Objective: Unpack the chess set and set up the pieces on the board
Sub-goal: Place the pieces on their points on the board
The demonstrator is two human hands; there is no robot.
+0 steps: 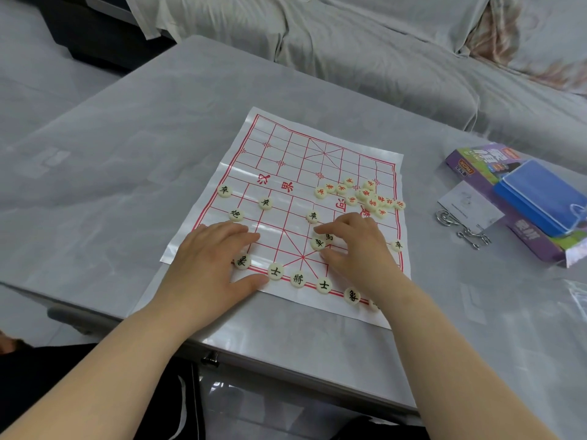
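A white sheet board [286, 147] with red grid lines lies on the grey table. Cream discs with black characters stand along its near edge [298, 278] and on points further up [225, 191]. A heap of red-lettered discs [365, 194] lies at the board's right side. My left hand [216, 258] rests palm down on the near left corner, fingers spread, beside a black-lettered disc [242, 261]. My right hand [355, 246] lies over the near right part, its fingertips touching two black-lettered discs [318, 242]. Whether either hand grips a disc is hidden.
The purple chess box [476, 173] lies at the right with a blue plastic case [536, 195] on it. A white leaflet [470, 204] and metal ring puzzles [463, 228] lie beside it. A sofa under grey cloth [381, 42] runs behind the table. The table's near edge [286, 360] is by my forearms.
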